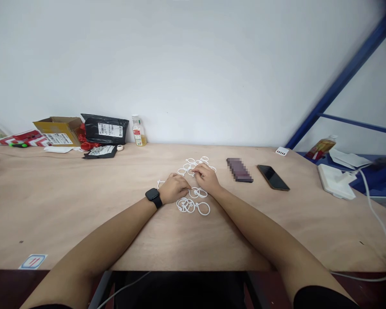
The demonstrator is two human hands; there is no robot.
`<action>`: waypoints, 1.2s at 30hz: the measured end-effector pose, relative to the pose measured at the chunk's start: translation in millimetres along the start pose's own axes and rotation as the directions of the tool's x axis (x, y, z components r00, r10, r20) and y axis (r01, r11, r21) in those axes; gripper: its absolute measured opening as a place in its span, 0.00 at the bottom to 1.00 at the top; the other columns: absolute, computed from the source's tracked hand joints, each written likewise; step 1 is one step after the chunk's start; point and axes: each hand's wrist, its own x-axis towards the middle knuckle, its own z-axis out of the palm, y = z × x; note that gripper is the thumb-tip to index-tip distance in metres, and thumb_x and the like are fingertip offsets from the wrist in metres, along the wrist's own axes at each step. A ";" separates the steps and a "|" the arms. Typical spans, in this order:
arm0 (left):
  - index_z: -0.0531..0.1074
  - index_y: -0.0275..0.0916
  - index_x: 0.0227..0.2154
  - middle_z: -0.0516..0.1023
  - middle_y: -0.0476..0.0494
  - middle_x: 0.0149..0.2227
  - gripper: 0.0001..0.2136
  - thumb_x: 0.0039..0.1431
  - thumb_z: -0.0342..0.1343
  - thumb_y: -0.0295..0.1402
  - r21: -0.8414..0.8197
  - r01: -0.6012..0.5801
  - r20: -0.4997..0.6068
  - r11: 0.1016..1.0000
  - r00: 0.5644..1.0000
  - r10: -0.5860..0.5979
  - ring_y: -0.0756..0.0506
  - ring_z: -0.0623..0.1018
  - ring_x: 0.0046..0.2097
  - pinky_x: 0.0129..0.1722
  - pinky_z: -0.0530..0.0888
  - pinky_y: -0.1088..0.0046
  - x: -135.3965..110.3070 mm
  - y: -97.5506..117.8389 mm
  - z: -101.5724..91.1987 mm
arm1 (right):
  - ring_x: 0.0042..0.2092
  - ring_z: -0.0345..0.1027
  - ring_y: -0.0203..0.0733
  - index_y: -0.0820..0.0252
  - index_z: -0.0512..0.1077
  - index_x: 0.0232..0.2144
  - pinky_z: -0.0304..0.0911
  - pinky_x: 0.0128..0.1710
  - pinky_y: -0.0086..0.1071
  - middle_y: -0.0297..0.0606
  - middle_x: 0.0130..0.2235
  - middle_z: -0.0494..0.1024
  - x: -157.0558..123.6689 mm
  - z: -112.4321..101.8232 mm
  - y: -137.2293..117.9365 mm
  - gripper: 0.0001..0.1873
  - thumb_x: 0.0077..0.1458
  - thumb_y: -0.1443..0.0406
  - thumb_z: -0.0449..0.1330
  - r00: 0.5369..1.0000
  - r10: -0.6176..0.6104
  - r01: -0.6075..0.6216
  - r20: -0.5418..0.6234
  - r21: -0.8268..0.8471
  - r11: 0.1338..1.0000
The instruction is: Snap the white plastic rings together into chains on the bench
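Note:
White plastic rings with small knobs lie in loose groups around both hands. My left hand (pixel 173 189), with a black watch on its wrist, rests on the table with its fingers curled. Its fingertips meet the edge of a ring (pixel 194 193); what lies under the palm is hidden. Part of another ring (pixel 160 183) shows at that hand's far left side. My right hand (pixel 206 177) is closed, thumb and fingertips pinched at a ring (pixel 191 172) in the far group. Nearer to me lie several more rings (pixel 204 209), some overlapping.
Two phones, one pixelated (pixel 239 170) and one dark (pixel 272 177), lie to the right. Beyond them are a white power strip (pixel 334 182) with a cable and a blue frame (pixel 341 73). A bottle (pixel 138 131), black parcels (pixel 106 129) and a cardboard box (pixel 59 131) stand along the wall.

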 end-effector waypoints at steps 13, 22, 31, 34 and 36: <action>0.72 0.40 0.42 0.80 0.44 0.39 0.07 0.64 0.53 0.34 0.043 0.032 -0.451 0.999 0.893 -0.009 0.44 0.77 0.43 0.45 0.69 0.63 -1.7 -8.1 -2.2 | 0.32 0.68 0.37 0.55 0.75 0.39 0.64 0.36 0.32 0.36 0.34 0.76 -4.5 0.6 -11.8 0.07 0.57 0.65 0.60 0.973 -0.136 0.122 0.187 0.081 0.989; 0.73 0.41 0.40 0.81 0.44 0.37 0.08 0.64 0.54 0.37 0.050 -0.019 -0.466 0.999 0.884 0.040 0.46 0.78 0.39 0.42 0.70 0.65 -2.1 -9.4 -1.3 | 0.31 0.70 0.37 0.56 0.76 0.40 0.65 0.34 0.30 0.36 0.31 0.79 -4.6 0.8 -16.3 0.08 0.60 0.65 0.58 0.984 -0.140 0.138 0.106 0.026 0.990; 0.74 0.41 0.40 0.81 0.45 0.35 0.10 0.62 0.55 0.41 0.023 0.052 -0.495 0.998 0.868 -0.034 0.45 0.77 0.39 0.44 0.69 0.64 -3.4 -9.6 -2.2 | 0.39 0.76 0.39 0.53 0.76 0.39 0.70 0.40 0.32 0.37 0.39 0.82 -5.4 3.9 -20.4 0.09 0.61 0.66 0.56 0.978 -0.192 0.192 0.083 0.015 0.981; 0.75 0.41 0.36 0.81 0.44 0.35 0.10 0.62 0.55 0.42 0.040 0.097 -0.476 0.994 0.877 -0.067 0.45 0.77 0.39 0.43 0.69 0.63 -2.5 -10.9 -2.4 | 0.39 0.76 0.39 0.54 0.77 0.39 0.70 0.40 0.33 0.37 0.38 0.82 -5.3 3.6 -21.2 0.09 0.60 0.67 0.56 0.982 -0.176 0.175 0.066 0.018 0.984; 0.76 0.41 0.35 0.81 0.44 0.35 0.10 0.63 0.55 0.41 0.046 0.096 -0.460 0.994 0.886 -0.064 0.45 0.77 0.39 0.43 0.69 0.64 -1.6 -12.3 -1.9 | 0.38 0.76 0.39 0.54 0.76 0.40 0.70 0.40 0.33 0.38 0.37 0.82 -5.2 3.1 -21.6 0.09 0.60 0.67 0.56 0.984 -0.170 0.169 0.048 0.019 0.985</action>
